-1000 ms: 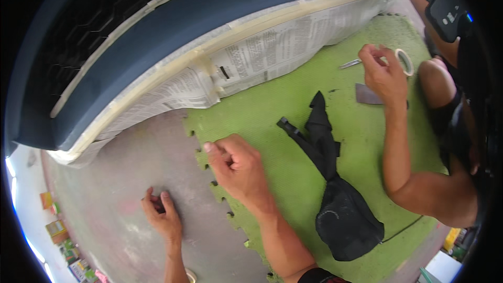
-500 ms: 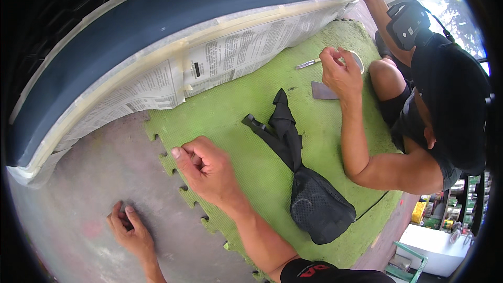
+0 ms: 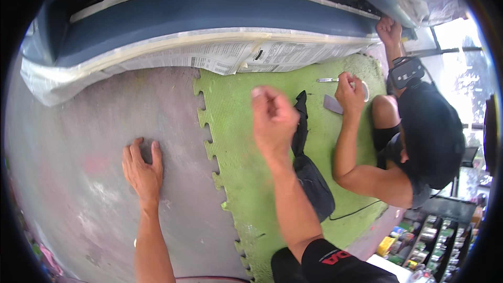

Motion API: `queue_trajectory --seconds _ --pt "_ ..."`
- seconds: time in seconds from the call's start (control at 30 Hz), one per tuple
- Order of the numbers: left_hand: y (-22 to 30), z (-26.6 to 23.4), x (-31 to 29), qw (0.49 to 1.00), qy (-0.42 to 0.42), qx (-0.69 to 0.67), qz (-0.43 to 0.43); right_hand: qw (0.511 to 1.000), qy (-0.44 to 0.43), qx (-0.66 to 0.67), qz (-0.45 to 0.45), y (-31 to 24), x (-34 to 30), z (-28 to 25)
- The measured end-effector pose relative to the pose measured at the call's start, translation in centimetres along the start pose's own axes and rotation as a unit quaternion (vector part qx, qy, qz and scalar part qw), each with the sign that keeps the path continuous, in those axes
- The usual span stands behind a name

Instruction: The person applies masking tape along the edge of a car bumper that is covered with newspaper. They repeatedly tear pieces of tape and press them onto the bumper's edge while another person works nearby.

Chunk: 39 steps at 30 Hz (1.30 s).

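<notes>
My left hand [image 3: 142, 172] hangs over the grey floor at the left, thumb and fingers apart, with nothing in it. My right hand [image 3: 275, 120] is raised above the green foam mat [image 3: 241, 141], its fingers curled in and blurred; what they hold, if anything, is hidden. Ahead of both hands stretches a dark blue-grey bumper [image 3: 209, 11]. Masking tape [image 3: 204, 36] runs along its lower edge, with newspaper [image 3: 293, 55] hanging below. Just beyond my right hand a black pouch with a strap [image 3: 313, 183] lies on the mat, partly behind my forearm.
A co-worker in a black cap [image 3: 429, 131] crouches at the right, one hand [image 3: 350, 94] above the mat, the other [image 3: 389, 32] at the bumper's end. Near them lie a utility knife [image 3: 327, 80] and a flat grey scraper blade [image 3: 332, 105]. Shelves of cans [image 3: 435, 241] stand lower right.
My view has swung, so the bumper lies more level. My right hand has moved toward the bumper and sits higher in the picture. My left hand's fingers have spread out.
</notes>
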<state>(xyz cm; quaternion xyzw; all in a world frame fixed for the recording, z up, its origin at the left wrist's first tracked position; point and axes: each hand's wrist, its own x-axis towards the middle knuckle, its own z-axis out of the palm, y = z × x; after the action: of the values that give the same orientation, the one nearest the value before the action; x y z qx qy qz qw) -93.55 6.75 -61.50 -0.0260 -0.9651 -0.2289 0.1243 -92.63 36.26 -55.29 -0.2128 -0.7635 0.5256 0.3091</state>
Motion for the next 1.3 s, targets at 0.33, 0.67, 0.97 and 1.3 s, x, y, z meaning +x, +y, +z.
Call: queue_trajectory --seconds 0.33,0.67,0.97,1.3 --pt "-1.2 0.3 0.0 1.0 -0.008 0.023 0.0 0.88 -0.076 -0.322 -0.342 -11.8 16.5 -0.1" --pt "-1.5 0.3 0.1 1.0 -0.007 0.021 0.001 0.82 -0.132 -0.422 -0.362 -11.5 20.4 3.2" --pt "-1.5 0.3 0.1 0.999 -0.035 0.021 -0.015 0.804 -0.13 -0.38 -0.438 -10.5 21.0 2.9" --pt "-1.0 0.1 0.2 0.998 -0.051 0.017 -0.031 0.796 -0.148 -0.359 -0.465 -10.3 21.6 3.3"
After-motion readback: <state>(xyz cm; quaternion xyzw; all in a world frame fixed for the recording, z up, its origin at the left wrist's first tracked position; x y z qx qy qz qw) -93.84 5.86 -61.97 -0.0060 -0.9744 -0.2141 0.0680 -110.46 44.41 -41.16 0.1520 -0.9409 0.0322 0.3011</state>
